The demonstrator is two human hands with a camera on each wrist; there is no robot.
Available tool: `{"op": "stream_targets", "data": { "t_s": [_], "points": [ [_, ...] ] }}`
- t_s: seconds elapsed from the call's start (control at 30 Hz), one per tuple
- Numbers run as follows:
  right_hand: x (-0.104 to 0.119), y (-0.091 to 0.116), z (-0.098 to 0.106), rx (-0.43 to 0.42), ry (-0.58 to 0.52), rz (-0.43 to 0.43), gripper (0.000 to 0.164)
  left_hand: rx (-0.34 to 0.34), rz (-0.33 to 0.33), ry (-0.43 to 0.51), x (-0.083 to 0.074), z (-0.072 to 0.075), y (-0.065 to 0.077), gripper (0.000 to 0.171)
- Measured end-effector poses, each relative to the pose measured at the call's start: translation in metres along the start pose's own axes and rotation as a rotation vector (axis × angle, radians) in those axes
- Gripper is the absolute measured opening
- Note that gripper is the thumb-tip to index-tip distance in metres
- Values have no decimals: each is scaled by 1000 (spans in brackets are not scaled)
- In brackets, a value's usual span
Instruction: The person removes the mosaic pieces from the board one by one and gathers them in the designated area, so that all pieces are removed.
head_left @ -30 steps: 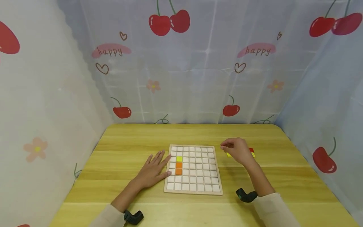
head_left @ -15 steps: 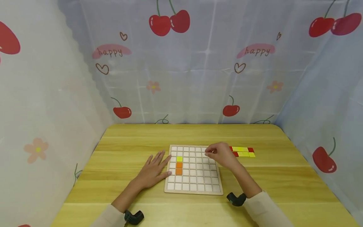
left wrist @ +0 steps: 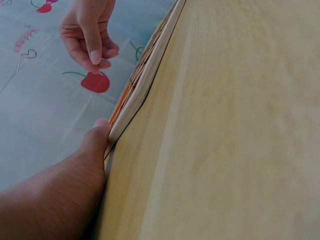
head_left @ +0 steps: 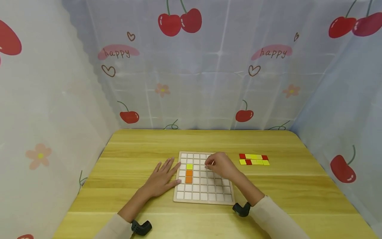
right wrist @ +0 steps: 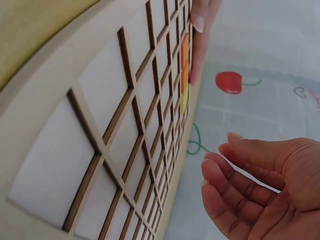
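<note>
A wooden grid board [head_left: 204, 201] with white square cells lies on the table. One yellow tile [head_left: 189, 166] and two orange tiles [head_left: 189, 179] sit in its second column from the left. My left hand [head_left: 161, 181] lies flat with fingers spread, its fingertips and thumb touching the board's left edge. Over the upper right part of the board hovers my right hand [head_left: 221, 165], thumb and fingertips drawn close together. In the right wrist view the fingers of the right hand [right wrist: 260, 185] are bent; whether a small tile is between the fingertips cannot be made out.
Right of the board, red and yellow tiles [head_left: 254, 162] lie in two rows on the wooden table [head_left: 143, 142]. Printed curtains [head_left: 191, 83] surround the table at the back and sides. A black wrist device [head_left: 241, 209] is on each forearm.
My right hand has moved left from the loose tile rows to above the board, uncovering those rows. The left hand and the tiles in the board have stayed put.
</note>
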State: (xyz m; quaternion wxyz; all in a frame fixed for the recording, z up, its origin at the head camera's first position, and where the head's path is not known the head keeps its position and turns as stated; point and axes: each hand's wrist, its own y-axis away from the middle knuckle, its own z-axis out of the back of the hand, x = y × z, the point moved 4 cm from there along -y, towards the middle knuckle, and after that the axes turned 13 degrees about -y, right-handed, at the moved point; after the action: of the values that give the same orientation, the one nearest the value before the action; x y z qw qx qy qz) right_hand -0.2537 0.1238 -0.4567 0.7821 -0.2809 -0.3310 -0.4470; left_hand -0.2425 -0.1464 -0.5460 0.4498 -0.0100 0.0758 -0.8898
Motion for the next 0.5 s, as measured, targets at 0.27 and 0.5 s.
{"op": "stream_targets", "data": {
  "t_s": [0.27, 0.5],
  "points": [
    [9, -15, -17, 59, 31, -28, 6, 8, 11, -2, 1, 0, -1, 76],
    [12, -29, -28, 90, 92, -9, 3, -1, 6, 6, 0, 1, -1, 76]
  ]
}}
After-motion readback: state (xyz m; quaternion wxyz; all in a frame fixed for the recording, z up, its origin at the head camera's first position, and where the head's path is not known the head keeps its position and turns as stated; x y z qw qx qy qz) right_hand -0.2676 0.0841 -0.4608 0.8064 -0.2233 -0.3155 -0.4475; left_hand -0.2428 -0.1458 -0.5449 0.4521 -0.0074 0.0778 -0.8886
